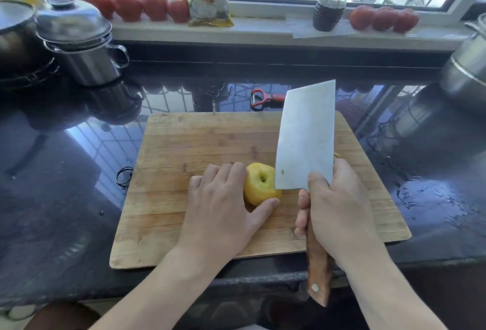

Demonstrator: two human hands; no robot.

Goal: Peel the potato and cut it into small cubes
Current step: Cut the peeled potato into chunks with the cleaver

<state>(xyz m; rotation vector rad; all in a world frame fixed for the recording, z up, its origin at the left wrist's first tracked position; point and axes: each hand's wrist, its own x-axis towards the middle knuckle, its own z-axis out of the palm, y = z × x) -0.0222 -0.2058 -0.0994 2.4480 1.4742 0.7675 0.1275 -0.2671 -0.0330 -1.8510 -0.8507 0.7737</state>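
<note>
The peeled yellow potato [260, 185] was steadied on the pale wooden cutting board [184, 145] by the left hand [223, 203], fingers and thumb curled round it. A broad steel cleaver [306, 137] with a wooden handle was gripped by the right hand [339, 206], its edge poised just beside the potato. Because the thumb lay close to the blade's path, a nick was judged possible; the rounded potato could also roll.

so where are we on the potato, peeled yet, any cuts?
Peeling looks done: the potato on the cutting board is bare yellow, and the peeler lies aside on the counter. In hand: left hand steadies it, right hand holds the cleaver beside it. No cut pieces visible; all cubing remains.
</note>
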